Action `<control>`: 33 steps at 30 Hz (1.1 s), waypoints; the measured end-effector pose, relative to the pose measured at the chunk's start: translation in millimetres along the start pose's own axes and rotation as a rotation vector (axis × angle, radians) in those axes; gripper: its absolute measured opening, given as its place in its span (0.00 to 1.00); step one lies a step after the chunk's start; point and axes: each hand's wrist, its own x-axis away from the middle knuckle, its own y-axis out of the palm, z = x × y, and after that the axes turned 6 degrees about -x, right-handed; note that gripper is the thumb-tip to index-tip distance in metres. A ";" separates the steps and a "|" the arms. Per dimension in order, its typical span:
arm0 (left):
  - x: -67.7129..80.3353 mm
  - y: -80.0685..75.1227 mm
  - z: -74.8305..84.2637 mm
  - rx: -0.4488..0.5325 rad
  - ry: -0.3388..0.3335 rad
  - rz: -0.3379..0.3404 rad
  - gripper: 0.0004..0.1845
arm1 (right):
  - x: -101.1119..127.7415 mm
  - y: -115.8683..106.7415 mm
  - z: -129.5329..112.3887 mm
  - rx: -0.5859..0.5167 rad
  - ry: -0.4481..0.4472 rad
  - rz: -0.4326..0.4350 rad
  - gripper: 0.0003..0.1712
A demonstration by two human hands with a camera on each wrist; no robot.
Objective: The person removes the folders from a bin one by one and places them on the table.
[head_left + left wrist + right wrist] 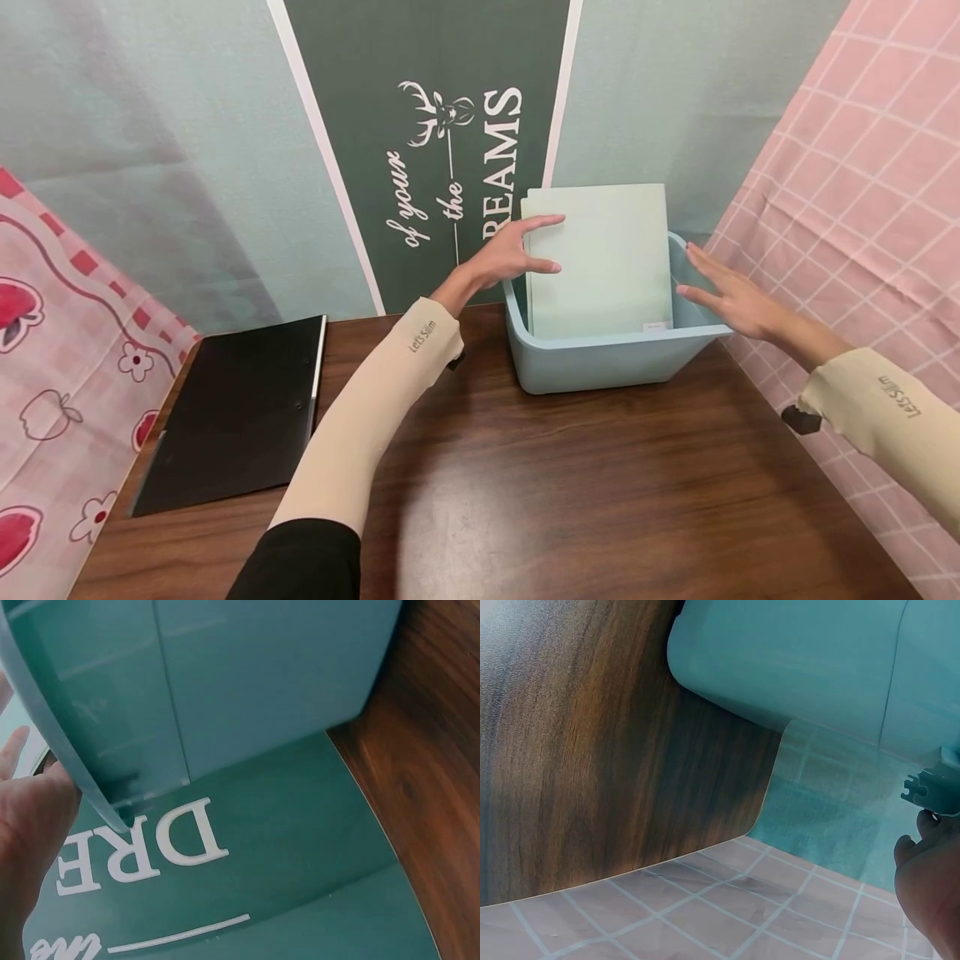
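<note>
Standing upright in the blue bin (600,367) at the far right of the surface (525,483), the pale green folders (600,258) sit between your hands, long axis vertical. Your left hand (510,254) touches their left edge, fingers straight. Your right hand (731,300) hovers released over the bin's right rim, not touching them. A black folder (232,412) lies flat far left.
</note>
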 end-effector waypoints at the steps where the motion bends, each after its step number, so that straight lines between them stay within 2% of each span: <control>1: -0.3 2.2 1.2 -0.007 0.004 0.004 0.44 | 0.2 0.2 0.5 0.000 -0.003 0.001 0.47; 9: -1.2 17.4 6.2 -0.025 0.002 0.047 0.41 | 1.0 1.5 3.4 -0.001 -0.006 0.002 0.46; 16: 0.3 24.3 4.6 -0.048 -0.008 0.137 0.38 | 1.0 1.5 3.4 -0.007 -0.010 0.004 0.46; 25: 4.2 25.0 7.3 -0.056 -0.058 0.199 0.37 | 0.1 -0.2 4.1 -0.016 0.000 0.005 0.46; 33: 6.7 25.1 3.8 -0.017 -0.102 0.228 0.37 | 0.2 1.2 4.6 -0.004 -0.009 0.004 0.47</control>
